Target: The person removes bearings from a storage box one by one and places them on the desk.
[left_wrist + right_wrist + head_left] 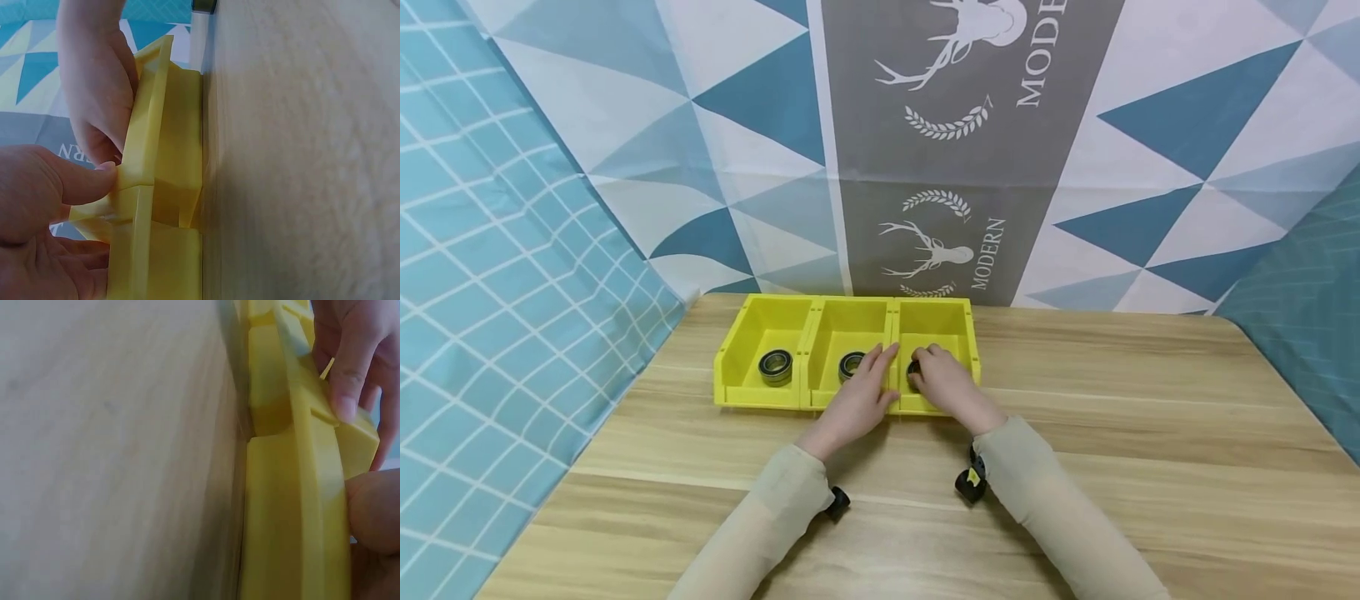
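Three yellow bins (847, 398) stand joined in a row on the table. A black-rimmed ring bearing (775, 367) lies in the left bin, and another bearing (851, 365) sits in the middle one, partly covered by my left hand (859, 402). That hand grips the divider between the middle and right bins, its thumb (94, 182) on the front edge. Inside the right bin, my right hand (946, 382) has curled fingers on a dark bearing (913, 375), mostly hidden by them. In the left wrist view the right hand (103, 81) reaches over the bin's front wall.
The bins stand on a wood-grain table (1112, 433), near its back edge. Behind them hangs a patterned cloth (760, 108) with triangles and deer prints. A blue gridded cloth (490, 250) is at the left. Black wrist devices (972, 483) sit under the sleeves.
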### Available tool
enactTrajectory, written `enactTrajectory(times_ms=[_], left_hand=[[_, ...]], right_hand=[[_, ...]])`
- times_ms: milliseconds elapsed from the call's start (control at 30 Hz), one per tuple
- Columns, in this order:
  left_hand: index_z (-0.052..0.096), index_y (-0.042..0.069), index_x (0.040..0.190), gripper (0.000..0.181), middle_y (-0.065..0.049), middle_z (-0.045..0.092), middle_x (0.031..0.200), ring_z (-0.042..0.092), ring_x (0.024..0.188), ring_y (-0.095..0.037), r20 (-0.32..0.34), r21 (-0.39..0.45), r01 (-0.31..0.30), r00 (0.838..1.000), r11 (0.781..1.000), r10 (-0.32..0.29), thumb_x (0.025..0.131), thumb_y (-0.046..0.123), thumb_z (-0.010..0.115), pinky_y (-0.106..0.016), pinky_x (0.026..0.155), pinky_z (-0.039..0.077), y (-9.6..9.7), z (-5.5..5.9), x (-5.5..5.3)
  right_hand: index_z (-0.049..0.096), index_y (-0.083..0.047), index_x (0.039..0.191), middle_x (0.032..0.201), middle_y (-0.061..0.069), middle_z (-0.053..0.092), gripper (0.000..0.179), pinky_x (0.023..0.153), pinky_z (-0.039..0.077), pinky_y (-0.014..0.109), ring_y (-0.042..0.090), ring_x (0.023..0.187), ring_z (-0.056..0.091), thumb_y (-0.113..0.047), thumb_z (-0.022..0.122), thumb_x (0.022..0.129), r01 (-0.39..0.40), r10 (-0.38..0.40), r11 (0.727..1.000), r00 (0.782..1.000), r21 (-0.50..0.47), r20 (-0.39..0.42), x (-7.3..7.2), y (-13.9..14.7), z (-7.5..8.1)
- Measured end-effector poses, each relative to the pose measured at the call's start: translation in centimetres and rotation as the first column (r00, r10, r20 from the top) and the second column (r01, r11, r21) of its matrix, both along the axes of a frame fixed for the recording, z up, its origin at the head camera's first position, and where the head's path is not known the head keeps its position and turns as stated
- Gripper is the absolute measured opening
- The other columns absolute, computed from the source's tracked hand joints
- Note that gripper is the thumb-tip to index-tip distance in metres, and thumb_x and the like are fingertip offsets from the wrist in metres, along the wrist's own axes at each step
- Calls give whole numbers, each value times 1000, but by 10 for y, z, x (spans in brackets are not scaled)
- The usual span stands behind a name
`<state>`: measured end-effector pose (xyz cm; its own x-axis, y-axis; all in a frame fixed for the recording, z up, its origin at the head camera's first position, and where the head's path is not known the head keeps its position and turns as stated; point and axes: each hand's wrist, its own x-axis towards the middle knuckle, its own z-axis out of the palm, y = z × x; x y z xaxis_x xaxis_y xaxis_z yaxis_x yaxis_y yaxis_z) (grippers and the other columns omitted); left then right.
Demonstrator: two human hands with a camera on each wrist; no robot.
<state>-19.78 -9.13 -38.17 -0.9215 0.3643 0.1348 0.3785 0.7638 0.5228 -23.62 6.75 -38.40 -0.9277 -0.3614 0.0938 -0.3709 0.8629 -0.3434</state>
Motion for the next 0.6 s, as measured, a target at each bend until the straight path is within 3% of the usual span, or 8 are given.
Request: enactTrajectory(times_ms=[300,600], left_hand=[[20,16,145,66,-17,21,147,54,108,-34,11,1,-10,1000,1000,10,90,18,56,-43,87,47,1,1,0],[21,15,145,66,-19,23,146,55,108,-35,2,1,-8,1000,1000,8,90,18,56,-43,86,47,0,0,-1]], right_hand=[[49,3,123,116,21,55,60,87,46,42,33,103,55,-27,72,76,63,-67,997,994,52,91,-8,-4,4],[52,0,121,113,17,56,56,81,49,42,32,101,56,-26,73,76,85,-97,987,991,138,87,-9,-9,3]])
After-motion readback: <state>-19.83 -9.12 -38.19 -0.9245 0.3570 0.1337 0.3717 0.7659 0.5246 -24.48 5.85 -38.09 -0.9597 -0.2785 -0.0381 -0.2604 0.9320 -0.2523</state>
